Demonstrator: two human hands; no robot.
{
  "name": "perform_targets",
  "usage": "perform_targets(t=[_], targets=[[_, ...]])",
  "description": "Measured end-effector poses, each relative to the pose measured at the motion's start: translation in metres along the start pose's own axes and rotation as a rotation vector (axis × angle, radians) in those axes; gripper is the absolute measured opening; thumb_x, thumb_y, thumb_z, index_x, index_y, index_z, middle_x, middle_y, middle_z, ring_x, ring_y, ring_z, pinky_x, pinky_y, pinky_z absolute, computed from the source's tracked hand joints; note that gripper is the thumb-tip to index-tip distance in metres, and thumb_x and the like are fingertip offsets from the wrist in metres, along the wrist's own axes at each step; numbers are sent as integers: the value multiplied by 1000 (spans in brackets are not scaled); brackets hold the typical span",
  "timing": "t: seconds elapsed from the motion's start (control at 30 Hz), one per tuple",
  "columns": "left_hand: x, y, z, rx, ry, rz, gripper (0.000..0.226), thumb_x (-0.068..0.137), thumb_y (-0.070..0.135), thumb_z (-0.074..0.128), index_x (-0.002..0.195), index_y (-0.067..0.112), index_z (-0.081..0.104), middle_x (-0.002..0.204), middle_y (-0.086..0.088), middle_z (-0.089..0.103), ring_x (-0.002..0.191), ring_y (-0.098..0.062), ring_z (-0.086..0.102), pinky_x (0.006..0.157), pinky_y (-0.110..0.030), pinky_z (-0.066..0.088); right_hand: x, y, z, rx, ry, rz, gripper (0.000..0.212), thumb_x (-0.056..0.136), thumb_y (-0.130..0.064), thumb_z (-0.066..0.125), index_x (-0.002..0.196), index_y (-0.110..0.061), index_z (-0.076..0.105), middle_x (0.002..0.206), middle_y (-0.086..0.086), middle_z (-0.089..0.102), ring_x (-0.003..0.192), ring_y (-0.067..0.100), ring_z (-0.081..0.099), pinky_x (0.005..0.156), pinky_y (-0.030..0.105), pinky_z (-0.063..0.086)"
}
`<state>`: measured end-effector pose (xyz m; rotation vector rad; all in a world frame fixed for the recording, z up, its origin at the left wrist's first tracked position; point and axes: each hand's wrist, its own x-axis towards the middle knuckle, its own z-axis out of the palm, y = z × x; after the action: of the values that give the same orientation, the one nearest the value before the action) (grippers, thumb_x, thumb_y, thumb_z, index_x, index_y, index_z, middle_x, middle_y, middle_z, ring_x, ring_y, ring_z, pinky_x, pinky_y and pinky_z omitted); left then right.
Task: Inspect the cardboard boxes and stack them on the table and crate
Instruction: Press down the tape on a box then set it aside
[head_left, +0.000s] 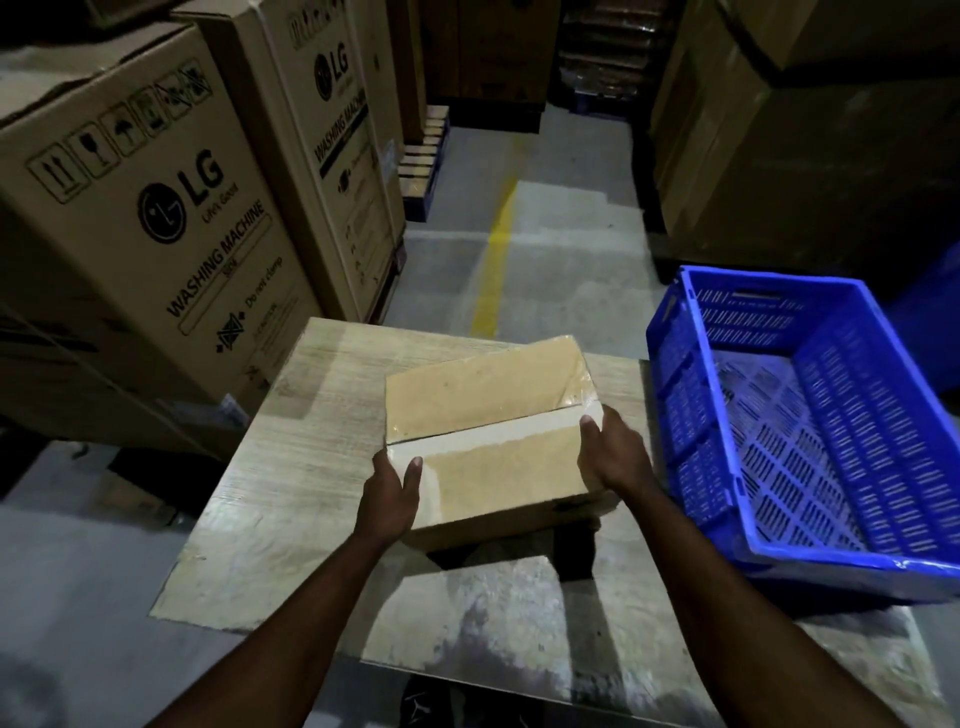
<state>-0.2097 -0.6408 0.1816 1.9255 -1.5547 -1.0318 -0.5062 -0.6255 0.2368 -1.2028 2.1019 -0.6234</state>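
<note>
Cardboard box (488, 431) on the table (291, 467), crate (810, 415) just right, big cartons (130, 223) behind left.

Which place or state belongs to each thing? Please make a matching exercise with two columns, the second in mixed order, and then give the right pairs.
Column one:
1. small brown cardboard box sealed with tape
2. blue perforated plastic crate
3. large cardboard washing machine carton
4. yellow painted floor line

Column two:
A. stands on the left, printed with handling symbols
B. runs along the aisle beyond the table
C. held at both ends by the left hand and right hand
D. empty, on the right

Pairs: 1-C, 2-D, 3-A, 4-B
</note>
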Motion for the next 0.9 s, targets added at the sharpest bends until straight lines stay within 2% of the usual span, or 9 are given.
perform_targets(t=[0.27,0.33,0.4,0.43,0.5,0.57,0.7,0.8,0.9], targets=[[-19,-2,23,-20,-151,-55,47,90,57,57,93,10,61,75,-4,65,77,-25,68,64,-33,51,2,-81,-63,-344,76,-282,44,101,-42,43,140,-21,44,120,13,65,107,33,62,86,42,49],[-23,-3,33,37,-269,-68,57,90,61,52,102,8,67,87,-8,72,85,-25,70,71,-31,56,-11,-101,-64,-461,108,-362,45,101,-40,44,140,-19,43,125,13,62,109,34,60,84,42,48],[-21,1,37,103,-357,-86,61,91,57,55,123,6,61,118,-14,68,108,-28,65,85,-30,52,-27,-113,-59,-546,119,-455,45,101,-38,43,141,-18,41,134,12,57,115,33,57,86,41,47],[-19,4,35,127,-337,-98,70,89,52,63,137,3,49,135,-16,58,122,-29,57,94,-30,47,-34,-117,-55,-563,114,-483,47,102,-37,42,144,-18,38,139,11,53,120,32,54,88,42,46],[-15,19,22,150,-117,-109,123,73,48,82,153,-2,4,160,-22,14,147,-32,20,116,-35,24,-44,-119,-48,-602,108,-504,51,103,-38,40,150,-19,32,149,9,45,128,31,49,91,42,46],[-8,43,-5,111,97,47,151,59,52,89,150,-1,-19,160,-23,-15,150,-33,-10,120,-39,5,-50,-118,-43,-661,113,-534,54,103,-41,38,153,-21,27,156,6,37,136,29,43,95,42,45],[7,108,-63,294,247,619,144,57,58,85,155,10,-9,161,-15,-19,150,-30,-15,121,-44,4,-56,-115,-39,-701,79,-659,55,103,-42,42,153,-24,28,159,2,33,141,28,37,99,42,44],[13,150,-85,610,29,869,131,61,59,82,157,18,2,163,-10,-16,150,-27,-16,123,-45,4,-62,-110,-41,-663,54,-805,53,99,-39,52,148,-21,43,151,7,46,136,31,47,97,42,48],[7,158,-84,861,-156,878,114,73,62,73,157,18,8,165,-7,-4,152,-22,-5,122,-37,3,-68,-98,-45,-631,56,-919,48,95,-39,57,139,-19,56,140,9,58,127,32,56,94,44,52]])
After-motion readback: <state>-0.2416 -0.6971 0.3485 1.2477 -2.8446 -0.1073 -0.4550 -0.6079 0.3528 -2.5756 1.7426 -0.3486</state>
